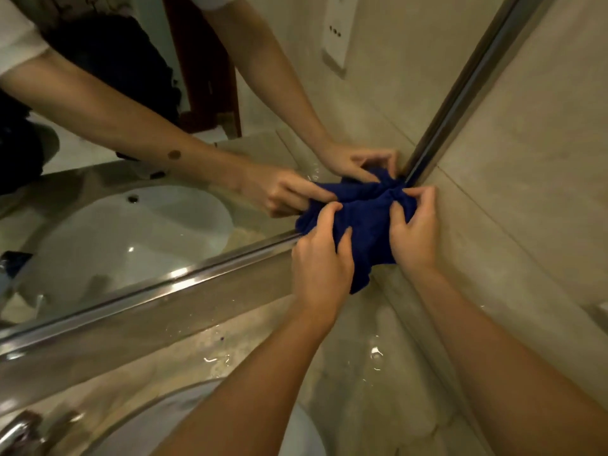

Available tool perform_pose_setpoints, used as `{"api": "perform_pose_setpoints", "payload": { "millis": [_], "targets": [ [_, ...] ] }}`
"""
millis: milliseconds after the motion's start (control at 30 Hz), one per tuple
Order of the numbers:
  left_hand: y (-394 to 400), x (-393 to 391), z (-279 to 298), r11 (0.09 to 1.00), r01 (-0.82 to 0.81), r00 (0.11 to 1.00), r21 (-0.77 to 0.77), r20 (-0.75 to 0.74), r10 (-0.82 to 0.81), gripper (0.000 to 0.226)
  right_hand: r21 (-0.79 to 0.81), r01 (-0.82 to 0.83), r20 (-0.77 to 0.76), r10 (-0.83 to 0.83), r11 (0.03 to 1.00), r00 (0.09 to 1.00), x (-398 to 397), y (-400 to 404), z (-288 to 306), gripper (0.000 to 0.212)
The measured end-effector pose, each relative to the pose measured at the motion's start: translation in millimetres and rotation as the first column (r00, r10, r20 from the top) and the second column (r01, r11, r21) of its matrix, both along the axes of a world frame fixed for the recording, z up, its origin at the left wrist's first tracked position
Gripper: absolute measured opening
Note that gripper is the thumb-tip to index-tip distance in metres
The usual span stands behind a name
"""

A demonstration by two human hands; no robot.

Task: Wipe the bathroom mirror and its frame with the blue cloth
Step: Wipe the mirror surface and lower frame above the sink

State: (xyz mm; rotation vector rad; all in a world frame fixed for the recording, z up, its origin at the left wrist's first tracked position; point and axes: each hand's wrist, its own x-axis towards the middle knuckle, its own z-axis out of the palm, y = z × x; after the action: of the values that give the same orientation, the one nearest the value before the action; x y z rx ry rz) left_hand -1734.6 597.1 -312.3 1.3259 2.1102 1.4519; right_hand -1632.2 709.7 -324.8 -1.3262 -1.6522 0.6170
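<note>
Both hands pinch the bunched dark blue cloth [368,222] into the mirror's lower corner: the left hand [320,261] grips its near edge, the right hand [415,230] its far folds. Left of them runs the shiny metal frame [171,281]; the glass mirror [131,225] lies beyond. How much is already wiped cannot be told.

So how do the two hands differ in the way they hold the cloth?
The left hand lies over the cloth's lower left, by the bottom frame rail; the right hand is at its right edge, near the side rail and wall. The left hand's fingers spread across the fabric; the right hand's fingertips pinch a gathered fold at the top. Both grip the same bunched blue cloth at the mirror's corner.
</note>
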Motion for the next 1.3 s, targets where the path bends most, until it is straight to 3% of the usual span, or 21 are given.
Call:
{"api": "perform_pose_setpoints", "payload": {
  "millis": [100,400,700,1033,1300],
  "targets": [
    [-5.8,-2.8,-7.1,1.000,0.008,0.998,0.006,-0.056,-0.008,0.046,-0.008,0.027,0.021,-0.026,1.000,0.999,-5.0,-4.2,1.8,0.014],
    [-30.6,-24.8,-14.4,1.000,-0.024,0.997,0.006,-0.075,0.024,0.038,-0.140,0.031,0.068,-0.022,0.990,0.997,-31.9,-32.6,5.7,0.014],
    [-78.1,-61.9,-22.8,0.998,-0.054,0.994,0.028,-0.094,0.057,0.032,-0.091,-0.006,0.242,0.028,0.996,0.970,-71.4,-82.0,7.6,0.027],
    [-130.1,-105.1,-29.0,0.994,-0.096,0.993,0.051,-0.066,0.099,0.028,-0.143,0.025,0.144,-0.004,0.989,0.990,-121.8,-139.6,0.4,0.024],
    [-125.5,-100.3,-24.2,0.982,-0.186,0.982,0.034,0.041,0.185,0.021,-0.239,-0.092,0.112,0.122,0.967,0.986,-116.2,-130.7,-1.0,0.028]
  ]
}}
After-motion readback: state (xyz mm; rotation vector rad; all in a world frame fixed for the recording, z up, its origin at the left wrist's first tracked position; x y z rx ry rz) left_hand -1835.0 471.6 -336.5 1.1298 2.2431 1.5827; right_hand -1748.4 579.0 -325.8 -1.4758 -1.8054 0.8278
